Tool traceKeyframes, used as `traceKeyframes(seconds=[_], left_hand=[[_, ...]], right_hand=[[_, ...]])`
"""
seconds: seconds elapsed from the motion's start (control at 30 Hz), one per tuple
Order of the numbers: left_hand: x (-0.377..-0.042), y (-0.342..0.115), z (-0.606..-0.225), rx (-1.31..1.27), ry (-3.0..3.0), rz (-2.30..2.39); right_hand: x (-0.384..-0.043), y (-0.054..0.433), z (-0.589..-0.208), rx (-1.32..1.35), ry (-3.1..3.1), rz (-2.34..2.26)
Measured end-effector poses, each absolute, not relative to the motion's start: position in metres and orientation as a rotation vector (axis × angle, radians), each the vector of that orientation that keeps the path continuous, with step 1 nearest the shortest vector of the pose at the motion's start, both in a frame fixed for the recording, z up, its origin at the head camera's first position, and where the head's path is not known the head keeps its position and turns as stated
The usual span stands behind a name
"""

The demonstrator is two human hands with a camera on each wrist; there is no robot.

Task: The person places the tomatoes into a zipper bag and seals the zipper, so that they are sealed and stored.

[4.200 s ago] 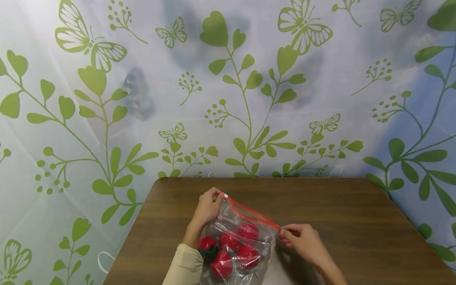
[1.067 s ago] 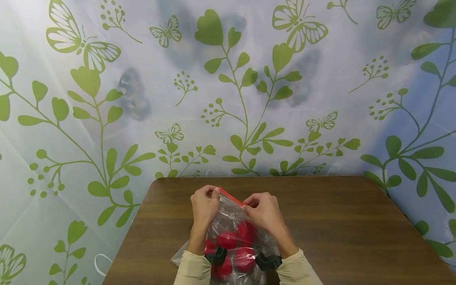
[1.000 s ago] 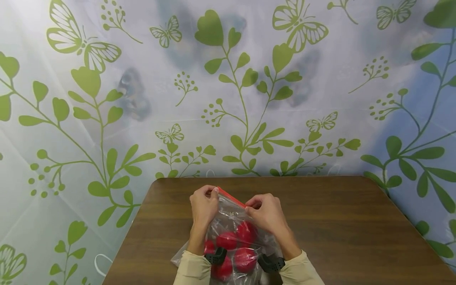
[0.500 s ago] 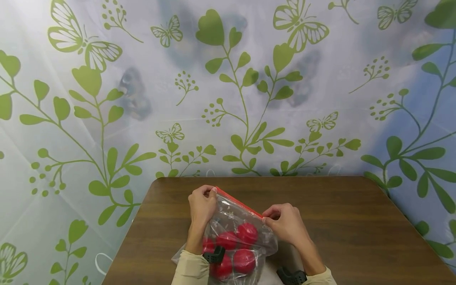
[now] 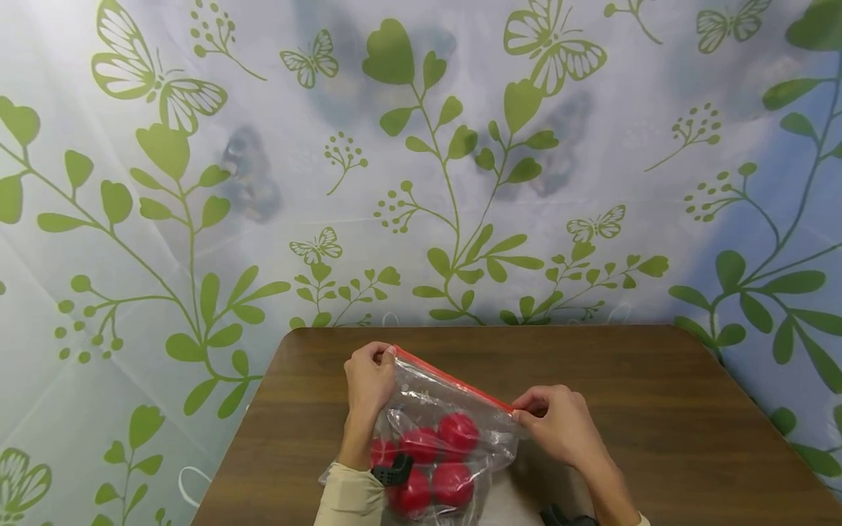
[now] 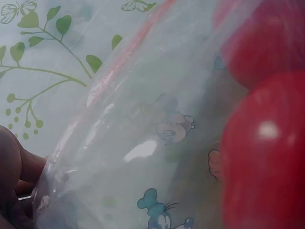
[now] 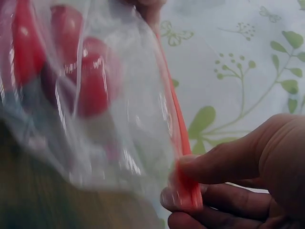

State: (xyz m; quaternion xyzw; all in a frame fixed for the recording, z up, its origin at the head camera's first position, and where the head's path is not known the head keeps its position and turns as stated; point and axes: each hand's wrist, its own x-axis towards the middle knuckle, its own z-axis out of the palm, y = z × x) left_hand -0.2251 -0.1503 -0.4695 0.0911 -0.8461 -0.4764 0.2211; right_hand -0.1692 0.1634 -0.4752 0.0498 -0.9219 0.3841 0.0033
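A clear zip bag [image 5: 427, 398] with several smooth red balls [image 5: 458, 432] inside is held up over the table. Its red zip strip [image 5: 454, 380] slants down to the right as one straight line. My left hand [image 5: 370, 376] pinches the upper left corner. At the strip's right end, my right hand [image 5: 559, 424] pinches between thumb and fingers. The right wrist view shows the thumb [image 7: 214, 164] pressed on the strip's end. In the left wrist view, part of my left hand [image 6: 19, 167] shows beside the clear film, which has small cartoon prints.
The brown wooden table [image 5: 612, 365] extends behind the bag and to its right. A pale flat thing [image 5: 503, 504], partly hidden, lies under the bag. Behind the table hangs a white curtain [image 5: 421, 183] with green leaves and butterflies.
My right hand has slid along the strip, from near my left hand down to its right end. The bag's mouth gaped 4.2 seconds ago; its edges now lie together. The left hand has barely moved.
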Motion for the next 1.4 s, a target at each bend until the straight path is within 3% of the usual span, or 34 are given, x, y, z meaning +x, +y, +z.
traceKeyframes(seconds=[0.5, 1.17, 1.4], left_hand=[[-0.226, -0.14, -0.462, 0.287, -2.464, -1.308], [-0.263, -0.15, -0.483, 0.476, -2.606, -1.138], [-0.265, -0.156, -0.491, 0.398, -2.708, -1.145]], right_hand=[[-0.159, 0.196, -0.469, 0.176, -2.926, 1.198], [-0.246, 0.17, -0.516, 0.022, -2.695, 1.117], [-0.261, 0.167, -0.531, 0.055, -2.666, 1.157]])
